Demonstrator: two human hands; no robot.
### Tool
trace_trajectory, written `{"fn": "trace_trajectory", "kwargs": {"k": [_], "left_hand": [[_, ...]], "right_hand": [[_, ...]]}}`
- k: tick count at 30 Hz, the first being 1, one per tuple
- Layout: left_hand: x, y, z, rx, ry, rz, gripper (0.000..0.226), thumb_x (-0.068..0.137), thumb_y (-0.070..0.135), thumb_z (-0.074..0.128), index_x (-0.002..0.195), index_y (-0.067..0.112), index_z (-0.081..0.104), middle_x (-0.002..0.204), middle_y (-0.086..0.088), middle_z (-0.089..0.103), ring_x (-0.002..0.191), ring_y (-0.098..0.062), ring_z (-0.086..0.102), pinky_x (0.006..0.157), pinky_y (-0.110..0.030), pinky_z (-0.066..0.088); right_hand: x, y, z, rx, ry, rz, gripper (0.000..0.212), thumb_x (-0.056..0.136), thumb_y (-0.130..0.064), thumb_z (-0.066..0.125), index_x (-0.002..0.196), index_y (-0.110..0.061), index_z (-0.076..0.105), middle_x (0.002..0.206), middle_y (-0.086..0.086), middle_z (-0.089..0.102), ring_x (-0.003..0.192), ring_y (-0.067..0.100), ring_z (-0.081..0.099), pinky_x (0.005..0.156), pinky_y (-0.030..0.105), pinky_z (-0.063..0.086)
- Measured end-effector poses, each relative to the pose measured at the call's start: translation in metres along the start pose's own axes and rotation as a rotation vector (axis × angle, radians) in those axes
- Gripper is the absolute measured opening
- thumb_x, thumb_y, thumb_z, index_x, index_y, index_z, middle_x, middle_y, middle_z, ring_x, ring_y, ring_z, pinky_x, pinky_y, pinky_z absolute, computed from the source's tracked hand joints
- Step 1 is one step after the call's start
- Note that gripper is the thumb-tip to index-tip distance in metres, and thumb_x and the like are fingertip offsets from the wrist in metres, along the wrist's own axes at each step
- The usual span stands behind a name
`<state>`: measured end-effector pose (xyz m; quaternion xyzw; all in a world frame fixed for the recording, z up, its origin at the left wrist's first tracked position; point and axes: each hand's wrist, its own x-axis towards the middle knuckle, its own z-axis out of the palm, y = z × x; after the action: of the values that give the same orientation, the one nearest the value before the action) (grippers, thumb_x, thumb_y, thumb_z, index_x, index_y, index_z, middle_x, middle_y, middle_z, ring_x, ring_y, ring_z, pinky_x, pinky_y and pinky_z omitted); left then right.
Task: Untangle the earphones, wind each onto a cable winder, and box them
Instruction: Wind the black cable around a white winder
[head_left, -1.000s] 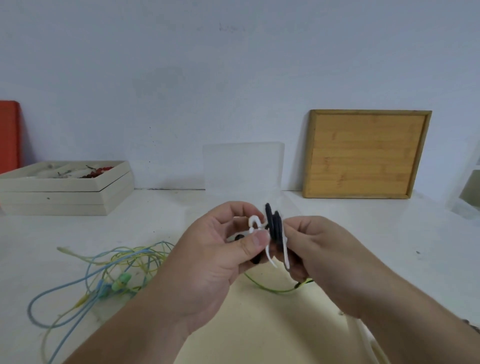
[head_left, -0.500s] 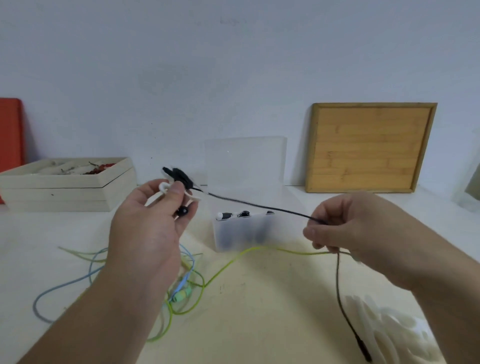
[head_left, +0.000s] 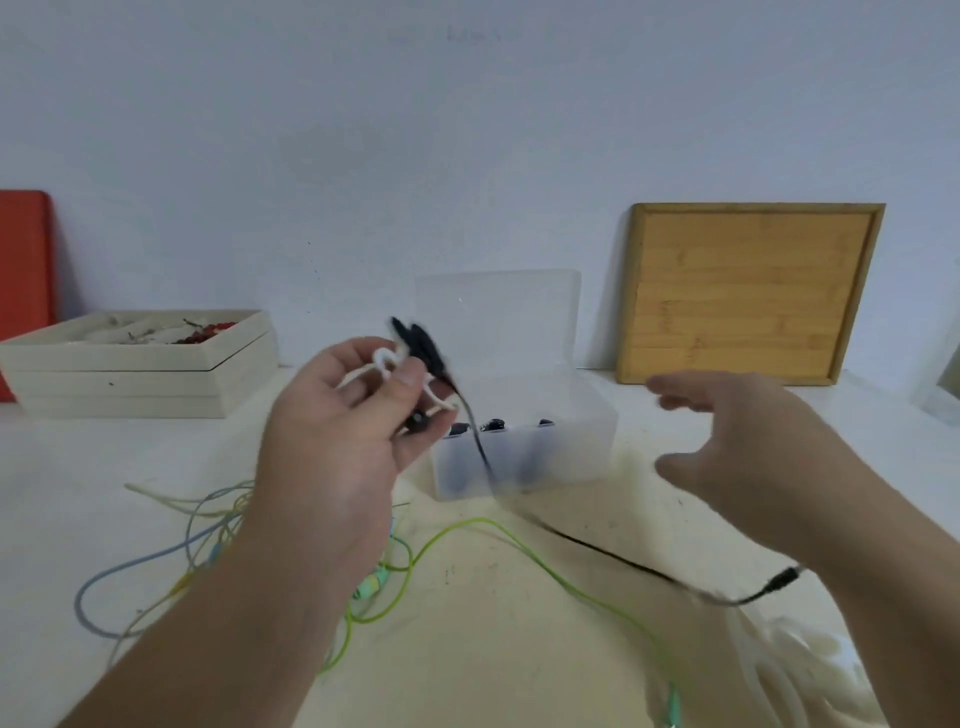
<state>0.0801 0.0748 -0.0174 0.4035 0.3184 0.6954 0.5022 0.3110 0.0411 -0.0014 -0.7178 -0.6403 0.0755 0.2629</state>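
Observation:
My left hand (head_left: 343, 431) is raised over the table and pinches a white cable winder (head_left: 387, 364) with the black earphone (head_left: 423, 345) partly wound on it. The black cable (head_left: 613, 556) hangs from the winder and trails right across the table to its plug near my right wrist. My right hand (head_left: 737, 441) hovers with its fingers spread and holds nothing. Behind them stands a clear plastic box (head_left: 519, 452), lid up, with dark wound earphones inside. Green, yellow and blue earphones (head_left: 208, 525) lie tangled at the left.
A pile of white cable winders (head_left: 810, 670) lies at the lower right. A beige tray box (head_left: 140, 364) stands at the back left beside a red board (head_left: 23, 280). A bamboo board (head_left: 748, 291) leans on the wall at the back right.
My right hand let go of the black cable and opened; the cable dropped onto the table. Before that, the hands pulled apart and the cable unwound from the winder.

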Motion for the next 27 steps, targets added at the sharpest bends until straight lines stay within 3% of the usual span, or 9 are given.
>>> {"fn": "trace_trajectory", "kwargs": {"k": [3,5,7,9,12,15,20,23,27], "left_hand": [[-0.015,-0.008,0.01,0.028,-0.168,-0.066,0.017,0.083,0.001,0.063,0.098,0.008,0.059,0.088,-0.016,0.071,0.078,-0.028,0.071,0.063,-0.031,0.059],[-0.021,-0.011,0.015,0.054,-0.228,-0.075,0.021,0.08,0.001,0.065,0.099,0.007,0.059,0.087,-0.015,0.072,0.076,-0.03,0.071,0.06,-0.03,0.057],[-0.023,-0.011,0.016,0.087,-0.237,-0.069,0.019,0.082,-0.002,0.065,0.099,0.007,0.058,0.087,-0.016,0.072,0.076,-0.034,0.072,0.058,-0.031,0.057],[-0.022,-0.012,0.014,0.119,-0.224,-0.056,0.016,0.087,-0.003,0.064,0.098,0.007,0.058,0.088,-0.016,0.073,0.079,-0.034,0.073,0.06,-0.032,0.058],[-0.021,-0.013,0.012,0.176,-0.195,-0.038,0.015,0.087,-0.002,0.066,0.097,0.007,0.06,0.092,-0.016,0.074,0.086,-0.032,0.074,0.065,-0.035,0.059],[-0.023,-0.015,0.012,0.264,-0.203,-0.024,0.016,0.087,-0.003,0.067,0.096,0.008,0.062,0.089,-0.012,0.076,0.081,-0.031,0.075,0.068,-0.04,0.061],[-0.019,-0.019,0.006,0.533,-0.251,0.092,0.032,0.081,-0.007,0.074,0.083,0.024,0.069,0.088,-0.005,0.074,0.073,-0.032,0.071,0.068,-0.045,0.062],[-0.02,-0.022,0.006,0.638,-0.337,0.055,0.037,0.076,-0.008,0.077,0.082,0.028,0.071,0.085,-0.001,0.072,0.071,-0.023,0.067,0.076,-0.056,0.059],[-0.028,-0.02,0.012,0.564,-0.489,-0.065,0.032,0.075,-0.01,0.077,0.083,0.021,0.072,0.084,-0.005,0.073,0.07,-0.02,0.065,0.066,-0.04,0.06]], "right_hand": [[-0.012,-0.02,0.01,0.425,-0.176,-0.212,0.047,0.084,-0.024,0.073,0.128,-0.035,0.063,0.119,-0.027,0.065,0.096,-0.023,0.057,0.089,0.001,0.042],[-0.02,-0.032,0.017,0.684,-0.446,-0.279,0.03,0.091,-0.021,0.068,0.121,-0.025,0.069,0.115,-0.013,0.073,0.106,-0.005,0.065,0.103,0.02,0.047],[-0.024,-0.037,0.022,0.712,-0.512,-0.283,0.018,0.095,-0.023,0.064,0.108,-0.018,0.074,0.097,-0.001,0.078,0.096,0.013,0.072,0.102,0.034,0.05],[-0.022,-0.034,0.025,0.678,-0.456,-0.194,0.018,0.095,-0.026,0.063,0.093,-0.014,0.076,0.067,0.001,0.072,0.071,0.025,0.07,0.092,0.039,0.051],[-0.021,-0.033,0.024,0.628,-0.431,-0.149,0.026,0.099,-0.023,0.058,0.083,-0.011,0.075,0.047,-0.003,0.048,0.047,0.015,0.049,0.082,0.05,0.056],[-0.022,-0.035,0.02,0.649,-0.458,-0.149,0.029,0.1,-0.023,0.055,0.083,-0.012,0.076,0.046,-0.008,0.039,0.044,0.01,0.038,0.075,0.047,0.056],[-0.018,-0.029,0.012,0.747,-0.284,-0.163,0.025,0.092,-0.027,0.066,0.073,-0.014,0.075,0.048,-0.006,0.04,0.045,0.009,0.041,0.066,0.035,0.053],[-0.016,-0.024,0.009,0.769,-0.188,-0.201,0.025,0.083,-0.036,0.062,0.073,-0.015,0.074,0.05,-0.003,0.04,0.05,0.019,0.039,0.059,0.045,0.04],[-0.013,-0.019,0.005,0.701,-0.011,-0.167,0.026,0.085,-0.038,0.064,0.073,-0.016,0.07,0.059,0.011,0.032,0.056,0.035,0.025,0.053,0.049,0.028]]}}
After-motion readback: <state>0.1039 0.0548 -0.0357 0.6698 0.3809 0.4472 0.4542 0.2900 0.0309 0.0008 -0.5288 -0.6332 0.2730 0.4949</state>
